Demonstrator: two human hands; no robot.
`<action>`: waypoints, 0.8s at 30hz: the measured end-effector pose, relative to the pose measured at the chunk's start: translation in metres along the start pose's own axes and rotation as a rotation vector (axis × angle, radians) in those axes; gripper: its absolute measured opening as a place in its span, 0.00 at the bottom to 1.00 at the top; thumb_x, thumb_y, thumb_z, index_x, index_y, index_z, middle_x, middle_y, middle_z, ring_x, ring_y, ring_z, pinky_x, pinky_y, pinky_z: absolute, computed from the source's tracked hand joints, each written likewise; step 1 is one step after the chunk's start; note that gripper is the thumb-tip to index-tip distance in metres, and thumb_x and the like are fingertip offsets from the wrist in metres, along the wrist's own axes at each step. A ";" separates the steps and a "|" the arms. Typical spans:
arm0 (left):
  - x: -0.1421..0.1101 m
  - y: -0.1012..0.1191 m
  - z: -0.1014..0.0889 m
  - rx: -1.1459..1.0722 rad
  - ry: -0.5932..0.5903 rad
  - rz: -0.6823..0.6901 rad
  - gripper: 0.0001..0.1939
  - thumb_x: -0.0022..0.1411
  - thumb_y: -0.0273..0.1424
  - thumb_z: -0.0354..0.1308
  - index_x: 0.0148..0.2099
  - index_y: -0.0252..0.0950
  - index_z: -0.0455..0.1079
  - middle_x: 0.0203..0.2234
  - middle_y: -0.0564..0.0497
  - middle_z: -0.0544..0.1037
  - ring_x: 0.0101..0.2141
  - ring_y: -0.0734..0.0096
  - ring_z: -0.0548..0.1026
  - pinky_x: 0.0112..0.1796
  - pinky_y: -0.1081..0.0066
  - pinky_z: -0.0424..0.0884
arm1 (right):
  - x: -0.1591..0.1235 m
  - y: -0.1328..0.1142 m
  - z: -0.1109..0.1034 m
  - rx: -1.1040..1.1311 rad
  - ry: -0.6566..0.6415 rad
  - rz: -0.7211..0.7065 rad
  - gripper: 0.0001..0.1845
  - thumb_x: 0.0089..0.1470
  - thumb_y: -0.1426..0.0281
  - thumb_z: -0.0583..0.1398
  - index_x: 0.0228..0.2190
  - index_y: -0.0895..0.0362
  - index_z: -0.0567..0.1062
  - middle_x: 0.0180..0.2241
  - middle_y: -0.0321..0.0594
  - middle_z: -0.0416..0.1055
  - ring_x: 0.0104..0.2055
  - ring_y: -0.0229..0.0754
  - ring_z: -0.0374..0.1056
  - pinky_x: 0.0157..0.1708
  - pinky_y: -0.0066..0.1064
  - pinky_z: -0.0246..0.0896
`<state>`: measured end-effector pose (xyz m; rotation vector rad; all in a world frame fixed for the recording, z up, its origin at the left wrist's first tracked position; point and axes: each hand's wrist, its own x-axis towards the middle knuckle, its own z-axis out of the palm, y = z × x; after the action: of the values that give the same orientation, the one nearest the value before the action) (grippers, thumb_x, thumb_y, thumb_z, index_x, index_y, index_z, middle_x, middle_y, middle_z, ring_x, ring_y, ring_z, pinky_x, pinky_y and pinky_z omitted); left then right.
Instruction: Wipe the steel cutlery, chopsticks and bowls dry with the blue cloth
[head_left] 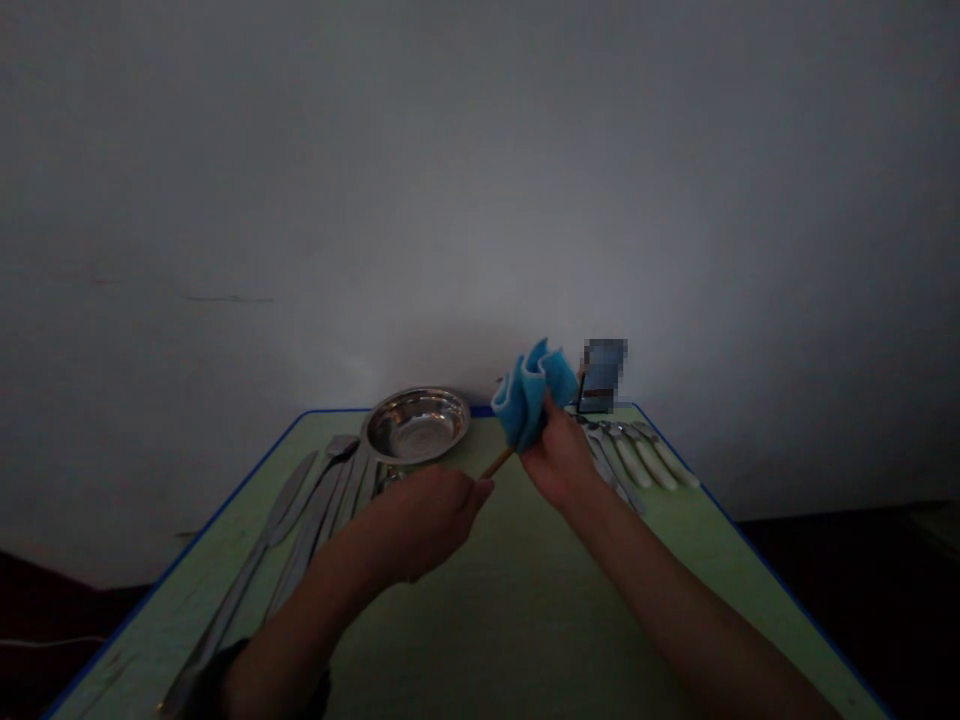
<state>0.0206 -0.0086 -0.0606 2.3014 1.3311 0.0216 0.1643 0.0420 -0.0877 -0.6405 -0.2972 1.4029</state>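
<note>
Pale wall [480,180] rises dimly behind a green table [540,620] in the head view. Taking the table's middle as the dial's centre, a metal bowl [373,430] sits at 11 o'clock, metal utensils [294,485] at 9 to 10, pale-handled spoons [658,465] at 2. Near 1 o'clock, raised, is a bunched blue cloth [531,400]. The right hand [559,455] has its fingers closed on it, around the stick's upper end; the left hand [431,515] is clamped on the wooden stick [496,464] lower down. A loose pinch could let the folds slip off the stick; an uneven twist could wrench it from the left hand; a wide swing could knock the bowl.
</note>
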 end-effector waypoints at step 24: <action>0.011 0.001 0.008 0.212 0.297 0.221 0.15 0.66 0.31 0.39 0.40 0.32 0.67 0.35 0.42 0.76 0.34 0.61 0.75 0.37 0.61 0.68 | -0.022 0.022 0.005 -0.054 0.010 0.069 0.13 0.58 0.66 0.52 0.35 0.58 0.74 0.31 0.36 0.77 0.34 0.36 0.72 0.43 0.32 0.66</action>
<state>0.0288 -0.0032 -0.0698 2.6994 1.2581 0.3202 0.1401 0.0223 -0.0926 -0.7079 -0.3084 1.4611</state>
